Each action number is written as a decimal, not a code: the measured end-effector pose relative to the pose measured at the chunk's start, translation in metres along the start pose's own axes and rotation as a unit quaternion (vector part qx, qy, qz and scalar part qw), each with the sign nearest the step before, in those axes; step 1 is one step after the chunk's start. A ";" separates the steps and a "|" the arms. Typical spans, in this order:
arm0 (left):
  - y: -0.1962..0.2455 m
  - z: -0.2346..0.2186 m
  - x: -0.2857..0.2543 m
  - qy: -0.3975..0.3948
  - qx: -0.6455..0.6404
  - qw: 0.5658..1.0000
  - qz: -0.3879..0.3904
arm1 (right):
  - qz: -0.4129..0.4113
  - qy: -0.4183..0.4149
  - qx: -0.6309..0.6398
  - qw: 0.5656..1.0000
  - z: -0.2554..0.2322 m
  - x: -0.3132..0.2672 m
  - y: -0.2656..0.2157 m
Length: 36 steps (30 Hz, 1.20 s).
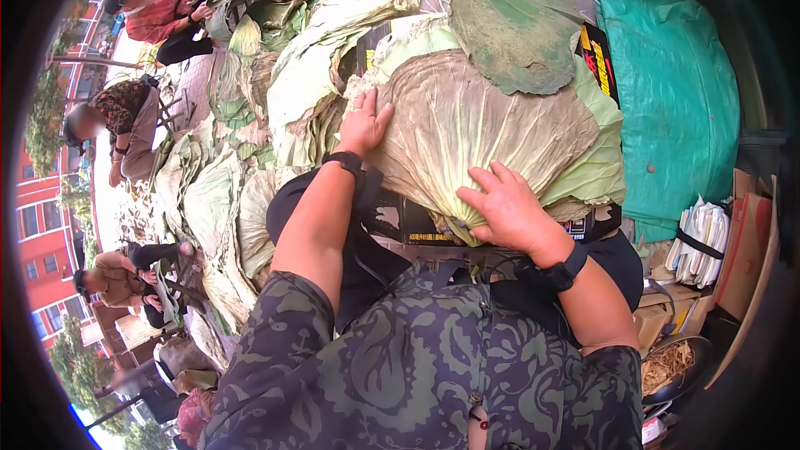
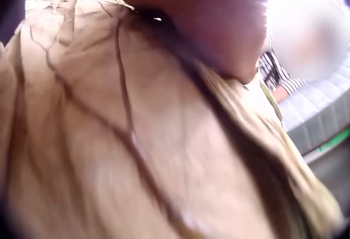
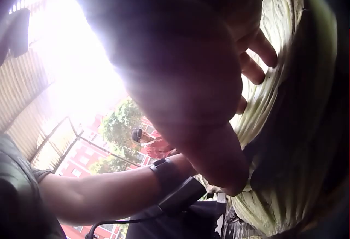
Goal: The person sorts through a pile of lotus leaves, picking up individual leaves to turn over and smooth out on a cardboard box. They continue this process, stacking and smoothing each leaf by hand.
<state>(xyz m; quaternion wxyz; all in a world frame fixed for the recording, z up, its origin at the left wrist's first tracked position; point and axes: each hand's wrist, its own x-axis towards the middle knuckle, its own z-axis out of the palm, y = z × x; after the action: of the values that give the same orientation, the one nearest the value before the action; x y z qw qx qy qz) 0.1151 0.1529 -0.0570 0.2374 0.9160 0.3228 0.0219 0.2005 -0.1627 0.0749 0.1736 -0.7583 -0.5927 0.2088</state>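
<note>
A broad, dried lotus leaf (image 1: pixel 475 117), folded into a fan with its pale brown ribbed underside up, lies on a stack in front of me. My left hand (image 1: pixel 364 123) rests on its left edge with the fingers extended. Near the point where the ribs meet, my right hand (image 1: pixel 507 212) lies on the leaf, its fingers spread. The right wrist view shows the fingers and thumb of this hand against the ribbed leaf (image 3: pixel 268 91). In the left wrist view, the veined leaf (image 2: pixel 93 146) fills most of the picture, below part of the left hand (image 2: pixel 202 20).
A darker green leaf (image 1: pixel 517 17) overlaps the stack's far side. More leaves (image 1: pixel 308 67) are heaped to the left. A green tarp (image 1: pixel 667 100) covers something at right, near bundled white sheets (image 1: pixel 698 242) and a bowl of dry scraps (image 1: pixel 671 367). Several people sit farther left.
</note>
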 end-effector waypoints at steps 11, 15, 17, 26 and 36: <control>0.091 -0.021 0.031 -0.042 0.172 0.982 0.059 | 0.017 -0.018 0.035 0.999 -0.007 0.005 0.000; 0.092 -0.025 0.036 -0.046 0.109 0.993 -0.015 | 0.028 -0.025 0.034 0.999 -0.009 0.010 0.001; 0.107 -0.019 0.021 0.084 0.148 0.983 0.063 | 0.017 -0.053 0.032 0.998 -0.009 0.008 0.004; 0.172 0.001 -0.106 -0.207 -0.341 0.893 0.207 | 0.025 0.016 0.132 0.991 -0.001 0.003 0.034; 0.211 -0.014 -0.122 -0.223 0.189 0.895 0.337 | 0.402 0.172 -0.069 0.897 -0.024 -0.053 0.110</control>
<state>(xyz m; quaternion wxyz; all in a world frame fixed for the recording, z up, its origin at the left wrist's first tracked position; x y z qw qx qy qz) 0.1386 -0.0575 0.0640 0.1037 0.9783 -0.0687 -0.1658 0.2929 -0.2410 0.0446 0.1209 -0.9660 -0.2118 0.0858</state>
